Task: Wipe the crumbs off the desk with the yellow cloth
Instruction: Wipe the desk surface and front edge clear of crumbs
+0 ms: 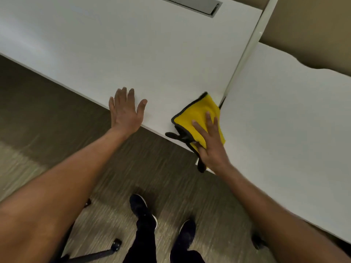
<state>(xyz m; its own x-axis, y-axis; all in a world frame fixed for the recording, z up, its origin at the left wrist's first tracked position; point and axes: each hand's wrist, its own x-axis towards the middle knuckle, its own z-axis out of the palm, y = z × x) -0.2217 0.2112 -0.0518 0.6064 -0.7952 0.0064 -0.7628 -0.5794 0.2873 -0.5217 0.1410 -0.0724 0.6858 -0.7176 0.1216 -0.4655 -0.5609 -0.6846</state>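
A white counter point(152, 54) slants from upper left to frame centre, with a grey slot point(197, 4) set in near the top edge. The left hand point(125, 111) lies flat at its near edge. At its lower right corner a yellow cloth point(197, 114) partly overhangs the edge, pressed by the right hand point(210, 145). A second counter point(284, 130) adjoins on the right.

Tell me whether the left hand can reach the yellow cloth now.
Likely yes: only bare desk lies between the left hand and the yellow cloth, though the right hand presses its near part.
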